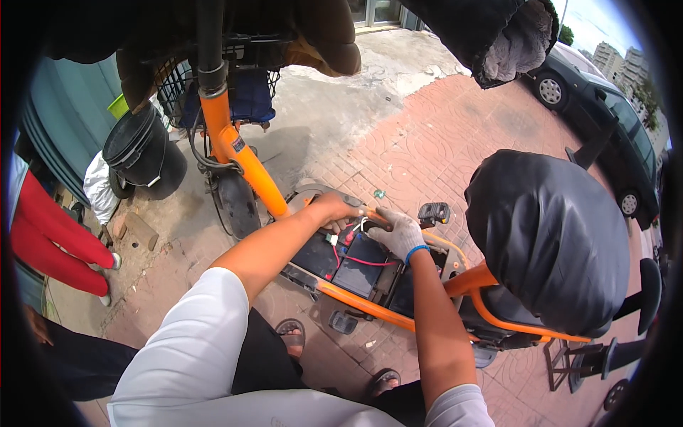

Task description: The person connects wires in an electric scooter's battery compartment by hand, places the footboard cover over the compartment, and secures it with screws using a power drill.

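Note:
An orange electric bike (260, 178) stands before me with its floor compartment uncovered. Dark batteries (361, 265) sit inside, crossed by a red-pink wire (371, 262). My bare left hand (333, 211) is closed over the far side of the batteries, its fingers curled down beside a white connector (332, 239). My right hand (400, 233), in a pale work glove with a blue cuff, is closed at the same edge, its fingertips almost meeting the left hand's. White wires (361, 224) loop between the two hands. Whatever the fingertips pinch is too small or hidden to make out.
A black covered seat (551, 242) rises at the right. Pedals (434, 212) stick out from the frame. At the left are a black bucket (146, 156) and a person in red trousers (57, 228). A dark car (605, 121) is parked far right.

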`<act>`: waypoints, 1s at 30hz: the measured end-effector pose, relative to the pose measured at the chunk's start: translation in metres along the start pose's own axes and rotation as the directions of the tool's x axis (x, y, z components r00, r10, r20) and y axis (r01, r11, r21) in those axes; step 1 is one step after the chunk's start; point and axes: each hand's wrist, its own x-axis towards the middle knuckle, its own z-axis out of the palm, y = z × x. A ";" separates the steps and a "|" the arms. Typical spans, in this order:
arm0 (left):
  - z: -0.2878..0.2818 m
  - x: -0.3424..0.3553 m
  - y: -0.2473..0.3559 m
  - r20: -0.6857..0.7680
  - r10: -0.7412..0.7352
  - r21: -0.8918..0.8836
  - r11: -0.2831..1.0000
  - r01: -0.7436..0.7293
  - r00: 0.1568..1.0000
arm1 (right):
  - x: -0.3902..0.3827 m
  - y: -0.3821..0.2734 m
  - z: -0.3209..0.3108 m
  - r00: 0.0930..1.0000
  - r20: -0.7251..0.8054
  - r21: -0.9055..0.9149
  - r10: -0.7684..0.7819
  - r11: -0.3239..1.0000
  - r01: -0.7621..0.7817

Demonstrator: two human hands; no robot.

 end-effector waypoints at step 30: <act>0.120 -0.293 -0.391 -0.357 -0.165 -0.516 0.855 -0.047 0.920 | -0.024 -0.044 0.026 0.897 -0.139 -0.455 -0.419 0.832 0.318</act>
